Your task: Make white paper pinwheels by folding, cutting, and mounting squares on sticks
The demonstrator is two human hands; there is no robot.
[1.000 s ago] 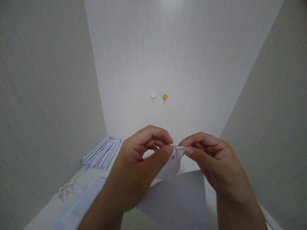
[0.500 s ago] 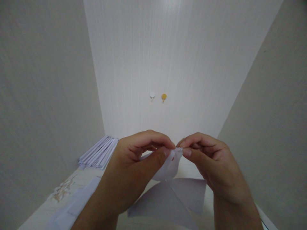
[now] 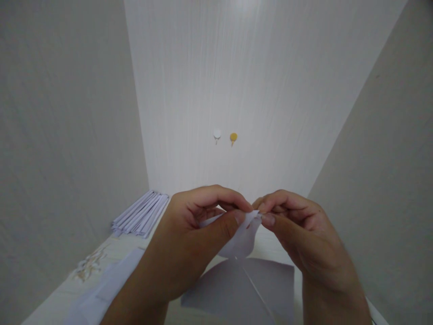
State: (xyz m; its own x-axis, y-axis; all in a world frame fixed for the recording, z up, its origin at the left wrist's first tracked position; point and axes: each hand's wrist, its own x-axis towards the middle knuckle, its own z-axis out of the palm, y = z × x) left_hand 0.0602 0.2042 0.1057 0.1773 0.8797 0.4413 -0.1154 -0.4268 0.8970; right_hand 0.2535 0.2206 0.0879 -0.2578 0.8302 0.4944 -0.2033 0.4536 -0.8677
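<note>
Between thumb and fingertips, my left hand (image 3: 199, 230) pinches a white sheet of paper (image 3: 238, 241) that curves downward. My right hand (image 3: 301, 234) is closed at the paper's upper right corner, where its thumb and fingertips grip a small folded bit of the edge. A small reddish mark shows on the paper near that corner. Below both hands spreads a larger, greyish-white paper piece (image 3: 216, 291). A thin pale line, a string or an edge, runs down across it to the lower right; I cannot tell which. Whether the two paper pieces are joined is unclear.
Folded white paper strips (image 3: 140, 214) are stacked at the left by the wall. Nearer lie a small pile of pale and tan bits (image 3: 89, 264) and flat white sheets (image 3: 108, 280). On the back panel hang a white hook (image 3: 217, 134) and a yellow hook (image 3: 233, 136).
Both hands shift very slightly right along with the paper. The lower paper piece now looks flatter and more spread, and its right part has swung toward me.
</note>
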